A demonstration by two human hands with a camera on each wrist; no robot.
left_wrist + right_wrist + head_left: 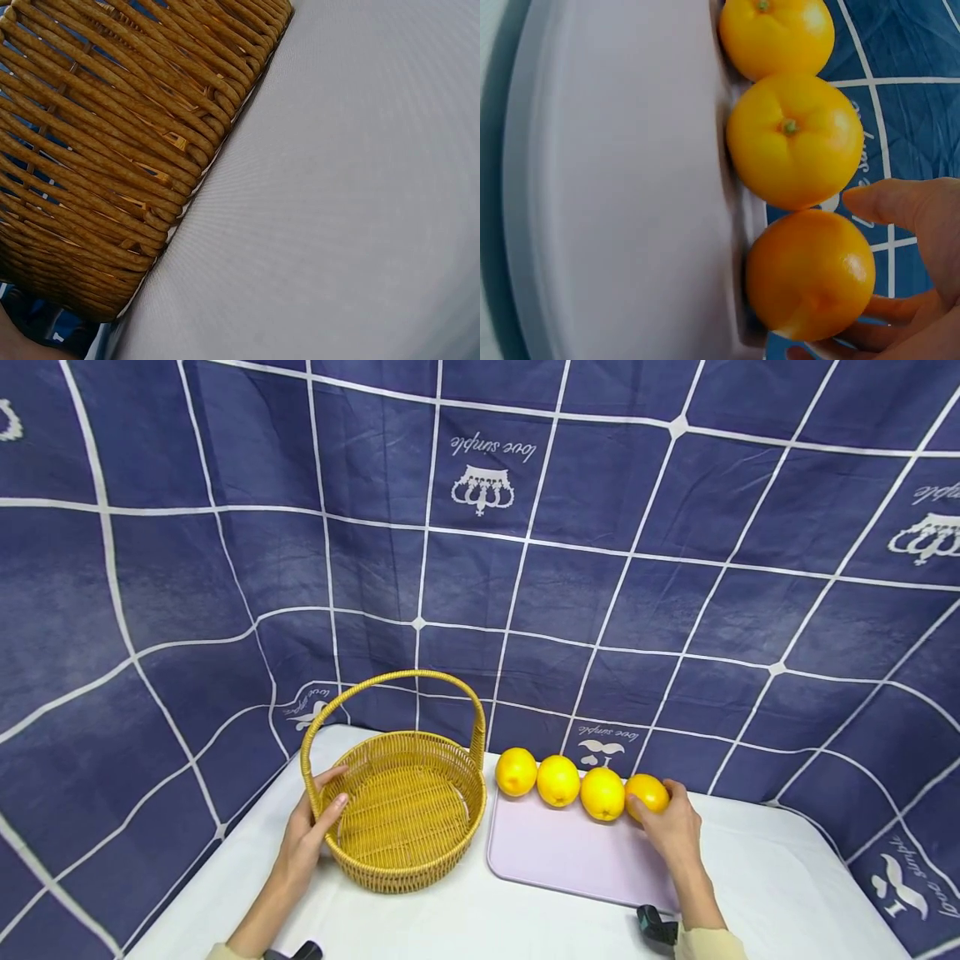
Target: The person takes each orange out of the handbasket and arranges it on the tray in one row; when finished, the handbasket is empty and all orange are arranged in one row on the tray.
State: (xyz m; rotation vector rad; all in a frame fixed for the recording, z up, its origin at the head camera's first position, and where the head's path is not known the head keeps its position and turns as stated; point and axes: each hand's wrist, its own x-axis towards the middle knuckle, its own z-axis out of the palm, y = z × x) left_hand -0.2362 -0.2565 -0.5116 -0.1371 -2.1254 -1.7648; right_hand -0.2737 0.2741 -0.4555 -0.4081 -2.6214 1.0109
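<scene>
A woven yellow-brown basket with a tall arched handle stands upright on the left of the table. My left hand holds its left rim near the foot of the handle, fingertips inside. In the left wrist view, the basket's woven side fills the upper left. On the right, several oranges stand in a row along the far edge of a pale lilac tray. My right hand is around the rightmost orange, thumb on its left and fingers on its right. Beside it sits another orange.
A white cloth covers the table. Behind it and at both sides hangs a dark blue curtain with white grid lines, close to the back edge. The basket and tray stand side by side, a narrow gap between them.
</scene>
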